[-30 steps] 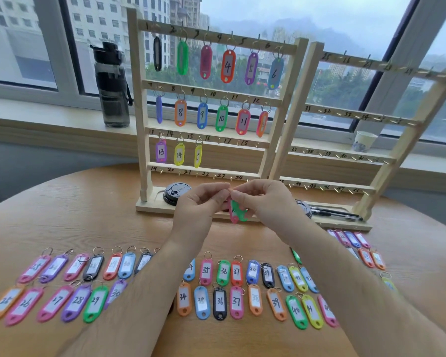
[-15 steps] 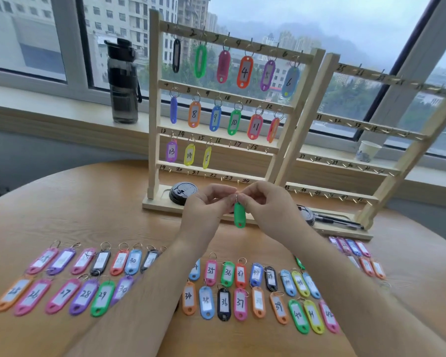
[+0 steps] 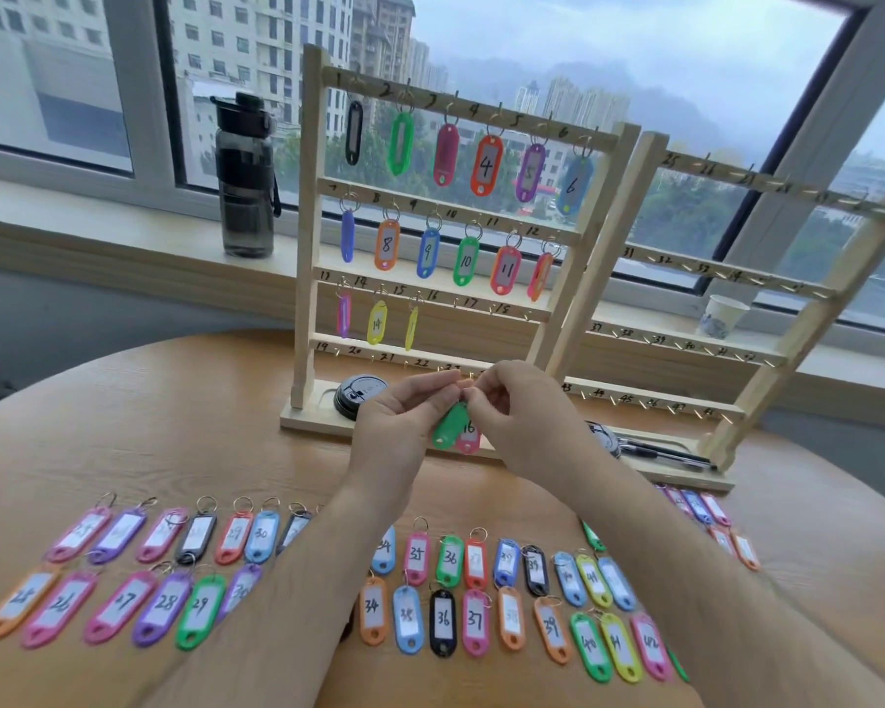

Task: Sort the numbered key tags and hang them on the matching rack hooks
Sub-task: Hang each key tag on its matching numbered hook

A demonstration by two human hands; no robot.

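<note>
The task is about one third done. On the left rack [image 3: 307,247], fifteen tags hang in order: six on the top rail, six on the second, and three at the left end of the third rail [image 3: 481,304]. The other hooks on that rail, the whole bottom rail and every hook of the right rack [image 3: 726,272] are bare. Many loose tags [image 3: 162,605] lie in rows along the near edge of the tabletop [image 3: 149,426], and a few more lie at its right edge, so most of the work is left.

Both hands are raised in front of the left rack's base, above the middle of the tabletop. The left grip [image 3: 397,421] and the right grip [image 3: 524,416] are clenched on small metal rings, fingertips almost touching. A green tag [image 3: 450,424] hangs under them, and a pink tag [image 3: 468,434] marked 16 is just behind it. I cannot tell which ring belongs to which tag, or whether the rings are linked. I judge that the person is separating the two, and that the pink tag goes next onto hook 16.

Half a second earlier, only the green tag was visible, hanging straight down. Now it is tilted to the left and the pink tag shows beside it. The hands have stayed in nearly the same place, and the racks hold the same tags.
</note>
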